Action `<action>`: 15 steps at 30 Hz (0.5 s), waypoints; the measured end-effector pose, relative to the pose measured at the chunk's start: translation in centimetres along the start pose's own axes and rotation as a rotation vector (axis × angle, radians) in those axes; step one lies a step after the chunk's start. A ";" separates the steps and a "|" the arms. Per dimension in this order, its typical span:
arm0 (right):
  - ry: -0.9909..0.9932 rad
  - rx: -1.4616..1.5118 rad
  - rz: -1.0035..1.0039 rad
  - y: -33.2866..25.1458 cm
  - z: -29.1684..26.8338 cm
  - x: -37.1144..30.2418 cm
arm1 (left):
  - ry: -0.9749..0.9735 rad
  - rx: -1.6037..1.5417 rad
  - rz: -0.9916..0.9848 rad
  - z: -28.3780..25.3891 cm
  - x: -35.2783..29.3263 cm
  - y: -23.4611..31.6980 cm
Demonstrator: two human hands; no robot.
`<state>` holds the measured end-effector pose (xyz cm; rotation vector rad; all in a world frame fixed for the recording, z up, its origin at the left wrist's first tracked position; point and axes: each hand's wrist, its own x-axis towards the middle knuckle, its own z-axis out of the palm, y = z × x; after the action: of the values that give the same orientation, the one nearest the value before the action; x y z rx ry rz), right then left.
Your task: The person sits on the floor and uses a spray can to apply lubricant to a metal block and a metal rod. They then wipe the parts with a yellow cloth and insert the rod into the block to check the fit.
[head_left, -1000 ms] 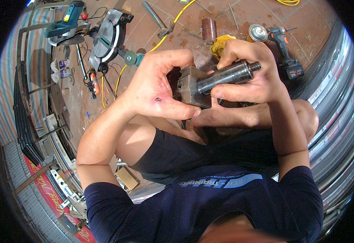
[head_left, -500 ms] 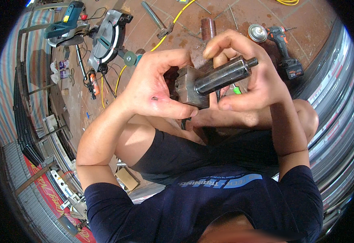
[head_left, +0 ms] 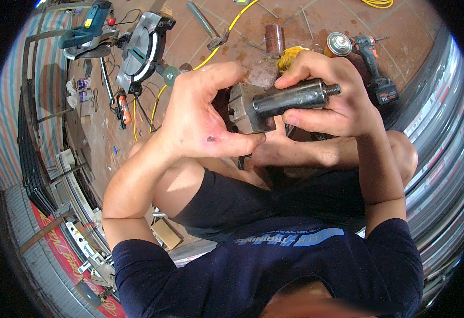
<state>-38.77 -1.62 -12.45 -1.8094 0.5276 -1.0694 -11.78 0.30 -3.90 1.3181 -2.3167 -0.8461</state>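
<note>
In front of me my left hand [head_left: 189, 114] pinches a grey metal block [head_left: 247, 108] between its thumb below and fingers above. From the block's right side a black metal cylinder [head_left: 290, 98] juts out, tilted slightly upward, with a thinner threaded stud [head_left: 332, 89] at its end. My right hand [head_left: 343, 100] has closed round this cylinder, its thumb under and forefinger over it. The block's far left side is partly hidden by my left hand.
A miter saw [head_left: 142, 53] stands at the far left on the tiled floor. Ahead lie a hammer [head_left: 208, 26], a reddish metal tube [head_left: 274, 40], a yellow cloth-like item [head_left: 294, 57], a spray can [head_left: 339, 44] and a cordless drill [head_left: 371, 63]. Long metal profiles [head_left: 444, 143] line the right.
My right hand's thumb and forefinger have come together onto the cylinder from a wider spread. The cylinder has tilted flatter, and the yellow item has come into sight behind my right hand.
</note>
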 end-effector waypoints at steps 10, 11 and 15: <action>0.117 0.378 0.326 0.6 2.2 0.0 | 0.076 0.242 0.068 0.0 -0.1 -1.2; 0.139 0.455 0.377 0.8 2.7 0.1 | 0.071 0.216 0.042 0.0 -0.1 -1.2; 0.145 0.584 0.339 1.2 2.9 0.0 | 0.099 0.249 0.060 -0.2 0.0 -1.3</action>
<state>-36.24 -0.77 -14.03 -1.0957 0.5185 -0.9917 -10.79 -0.31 -4.57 1.3465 -2.4284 -0.4735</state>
